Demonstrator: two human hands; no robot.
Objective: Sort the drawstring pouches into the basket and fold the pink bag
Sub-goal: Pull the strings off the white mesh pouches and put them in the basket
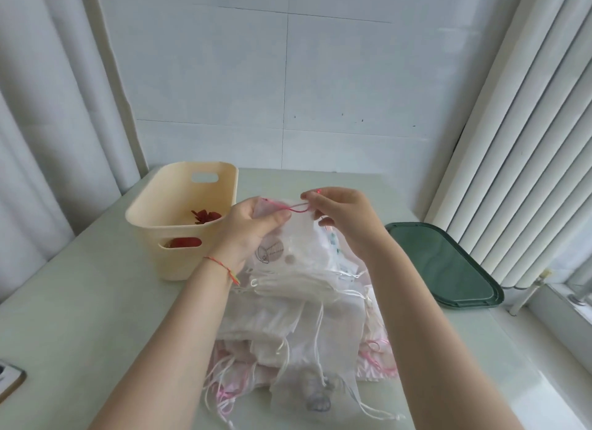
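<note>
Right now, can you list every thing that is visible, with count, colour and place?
basket: one, cream, table left; red things inside
held pouch: one, sheer white with pink cord, lifted above the pile
pile of pouches: count unclear, white and pale pink, table centre
lid: one, dark green, table right
table: one, pale green
blinds: white, right side
curtain: white, left side
dark object: one, left edge, cut off
bracelet: one, red, left wrist
left hand: grips the held pouch
right hand: pinches the pink cord
</note>
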